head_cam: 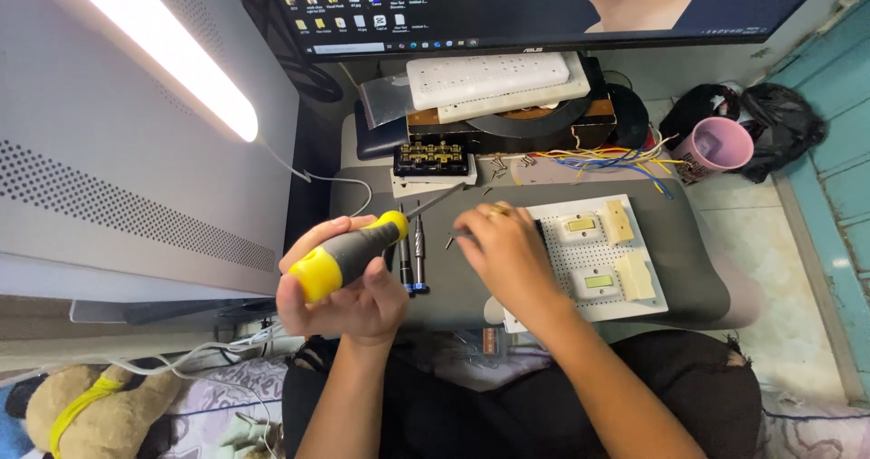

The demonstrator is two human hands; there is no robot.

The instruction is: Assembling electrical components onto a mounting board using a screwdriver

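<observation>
My left hand (pixel 349 291) grips a screwdriver with a yellow and grey handle (pixel 349 253); its shaft points up and right toward a black terminal block (pixel 432 159). My right hand (pixel 507 251) rests on the left edge of a white perforated board (pixel 594 255) and pinches something small at its fingertips; I cannot tell what. The board carries two white switches and two cream parts. Two loose screwdriver bits (pixel 412 255) lie on the grey pad (pixel 698 269) between my hands.
A monitor (pixel 544 6) stands at the back above stacked white boards and a black box. Coloured wires (pixel 607 160) trail beside a pink cup (pixel 720 144). A lit white lamp panel (pixel 154 42) fills the left. A plush toy (pixel 82 405) lies at bottom left.
</observation>
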